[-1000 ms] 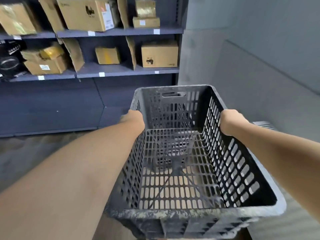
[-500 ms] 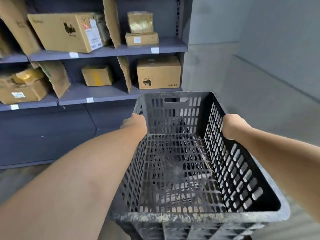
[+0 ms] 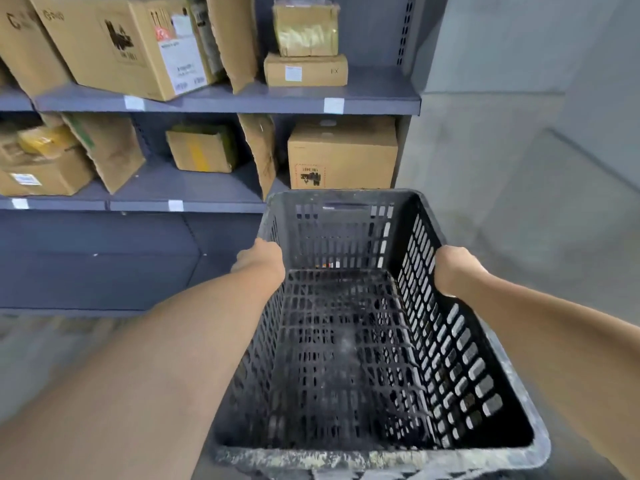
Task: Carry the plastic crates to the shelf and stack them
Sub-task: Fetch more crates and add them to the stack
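Note:
I hold a black slotted plastic crate [image 3: 346, 341] out in front of me, off the floor, its open top toward me and nothing inside it. My left hand [image 3: 261, 256] grips its left rim. On the right rim my right hand [image 3: 450, 268] is closed. The crate's far end sits just in front of the grey metal shelf [image 3: 214, 197], near that unit's right end.
Cardboard boxes fill two shelf levels: a large box [image 3: 117, 43] upper left, two small stacked boxes [image 3: 306, 69], a box [image 3: 341, 154] right behind the crate. A closed grey base panel [image 3: 97, 261] lies below. A grey wall [image 3: 519, 150] and floor stand to the right.
The shelf has grown larger and slid down and right in view as I come closer with the crate. Both hands keep their hold on the rims.

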